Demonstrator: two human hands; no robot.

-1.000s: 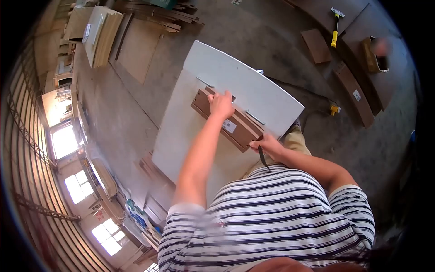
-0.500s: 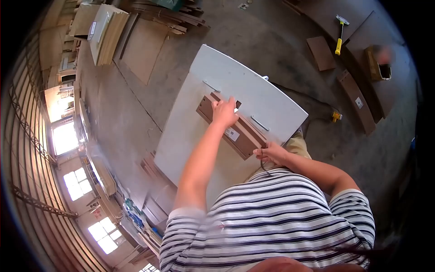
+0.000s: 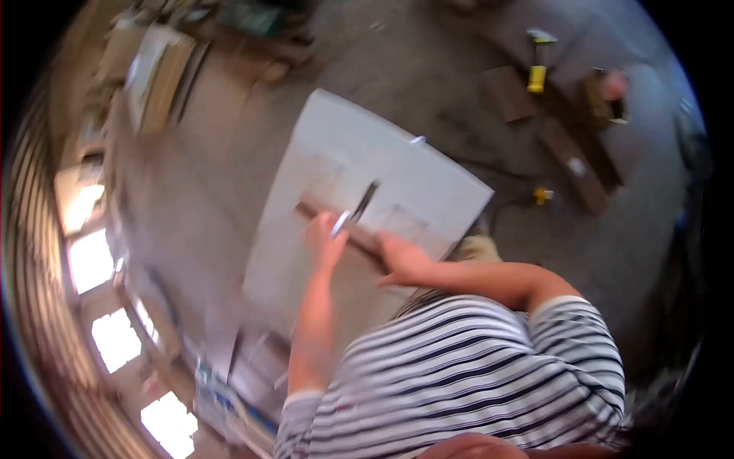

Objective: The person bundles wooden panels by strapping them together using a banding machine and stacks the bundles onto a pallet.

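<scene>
A brown board [image 3: 367, 239] is held at a tilt above a pale panel [image 3: 306, 138], with a narrow side showing. My left hand [image 3: 324, 236] is closed around its left part. A narrow black and silver tool [image 3: 367, 200] sticks out from that hand across the board; blur hides its kind. My right hand [image 3: 407, 262] grips the other end of the board, thumb along the top and fingers below. Faint thin outlines lie on the pale panel beyond the board.
Brown boards [image 3: 573, 164] lie on the floor at right, near a yellow-handled tool [image 3: 537, 76] and an open carton [image 3: 600, 103]. A yellow connector [image 3: 543, 196] on a cable lies closer. Stacked panels [image 3: 164, 76] stand at upper left.
The board has turned from lying flat, label up, to a tilted, narrower view. My right hand has moved left along it; the left hand has shifted its hold. The whole view has swung and blurred.
</scene>
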